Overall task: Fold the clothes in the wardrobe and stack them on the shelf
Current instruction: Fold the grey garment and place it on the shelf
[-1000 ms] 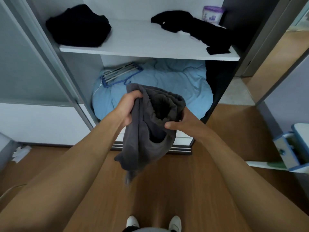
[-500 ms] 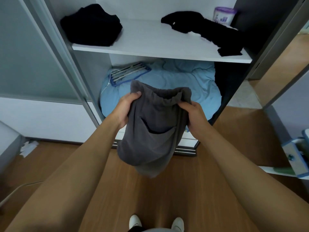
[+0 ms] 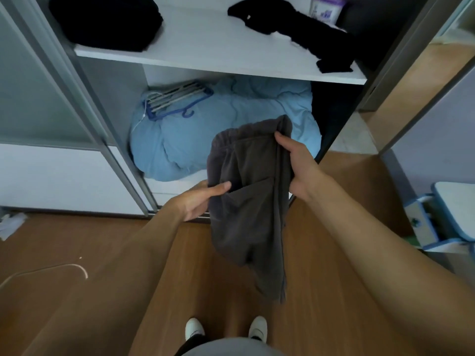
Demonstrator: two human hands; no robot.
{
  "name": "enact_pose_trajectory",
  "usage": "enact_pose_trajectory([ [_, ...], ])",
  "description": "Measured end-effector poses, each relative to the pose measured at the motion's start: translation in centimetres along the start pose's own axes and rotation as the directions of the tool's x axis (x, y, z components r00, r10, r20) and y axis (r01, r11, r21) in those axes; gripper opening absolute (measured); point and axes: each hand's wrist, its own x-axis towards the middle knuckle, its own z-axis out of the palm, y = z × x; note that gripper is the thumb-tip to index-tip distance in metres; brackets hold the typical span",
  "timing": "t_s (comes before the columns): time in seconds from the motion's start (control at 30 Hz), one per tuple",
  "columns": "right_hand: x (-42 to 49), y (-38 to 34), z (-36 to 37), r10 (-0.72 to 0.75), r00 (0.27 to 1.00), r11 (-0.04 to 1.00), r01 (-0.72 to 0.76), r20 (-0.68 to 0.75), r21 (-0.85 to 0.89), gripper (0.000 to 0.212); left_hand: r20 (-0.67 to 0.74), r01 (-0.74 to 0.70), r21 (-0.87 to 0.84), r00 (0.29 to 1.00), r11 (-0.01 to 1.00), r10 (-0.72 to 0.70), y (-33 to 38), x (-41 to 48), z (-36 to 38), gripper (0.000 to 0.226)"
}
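Garment [image 3: 244, 227] in grey is hanging: left hand [image 3: 195, 201] is pinching its side, right hand [image 3: 300, 164] is gripping its waistband.

Soft matt cloth beside smooth hard boards.
The grey shorts [image 3: 246, 201] in the centre are thick matt cloth with a slightly fuzzy surface. The shelf [image 3: 205, 47] at the top is a smooth white board, and the black clothes [image 3: 108, 21] on it are matt. The blue quilt [image 3: 231, 124] is thin wrinkled cloth, the hangers [image 3: 177, 100] look partly of blue plastic, and the floor [image 3: 102, 253] is smooth wood with a weak shine.
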Motion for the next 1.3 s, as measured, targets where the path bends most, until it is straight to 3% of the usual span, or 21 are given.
enact_pose_trajectory([
  [0.17,0.1,-2.0,-3.7,0.164,0.984,0.986,-0.162,-0.068,0.033,0.038,-0.089,-0.131,-0.142,0.989,0.981,0.119,0.9,1.3,2.7,0.044],
  [0.3,0.6,-1.3,-8.0,0.124,0.992,0.988,-0.123,-0.010,0.089,0.048,-0.227,-0.211,-0.184,0.959,0.960,0.167,3.0,1.5,6.3,0.019],
  [0.5,0.7,5.3,-10.3,0.030,0.994,0.987,-0.045,0.101,0.153,0.061,-0.325,-0.134,-0.275,0.945,0.952,0.039,4.9,0.8,9.2,0.038],
  [0.57,0.0,7.8,-9.9,0.050,0.985,0.996,-0.061,0.168,0.061,0.066,-0.321,-0.115,-0.287,0.947,0.951,0.018,5.4,0.4,8.9,0.039],
  [0.67,-0.9,10.2,-8.3,0.046,0.979,0.981,-0.008,0.196,-0.192,0.063,-0.459,-0.163,-0.147,0.885,0.976,0.079,6.0,0.2,7.7,0.039],
  [0.73,-1.1,11.0,-7.4,0.023,0.977,0.970,0.029,0.210,-0.243,0.061,-0.535,-0.165,-0.005,0.833,0.986,0.137,6.3,0.0,6.8,0.035],
  [0.83,-1.5,11.2,-6.8,-0.016,0.982,0.998,0.027,0.187,-0.058,0.055,-0.575,-0.120,0.140,0.798,0.983,0.180,6.6,-0.6,5.2,0.023],
  [0.93,-2.0,10.3,-6.3,-0.042,0.987,0.997,0.031,0.153,0.072,0.058,-0.597,-0.082,0.230,0.775,0.970,0.207,6.9,-1.3,3.4,0.036],
  [1.0,-2.3,9.6,-5.6,-0.027,0.989,0.994,0.011,0.142,0.111,0.057,-0.554,-0.136,0.118,0.813,0.984,0.179,6.9,-1.8,2.5,0.044],
  [1.1,-2.8,8.8,-4.9,0.040,0.989,0.968,-0.074,0.143,0.241,0.046,-0.350,-0.237,-0.084,0.917,0.968,0.194,6.2,-2.7,1.3,0.059],
  [1.2,-3.1,8.1,-4.7,0.050,0.986,0.954,-0.095,0.162,0.285,0.030,-0.206,-0.244,-0.040,0.951,0.969,0.231,3.9,-3.1,0.4,0.052],
  [1.3,-3.3,8.2,-4.8,0.052,0.984,0.964,-0.095,0.172,0.250,0.023,-0.167,-0.126,-0.028,0.979,0.992,0.120,0.6,-3.3,0.4,0.056],
])
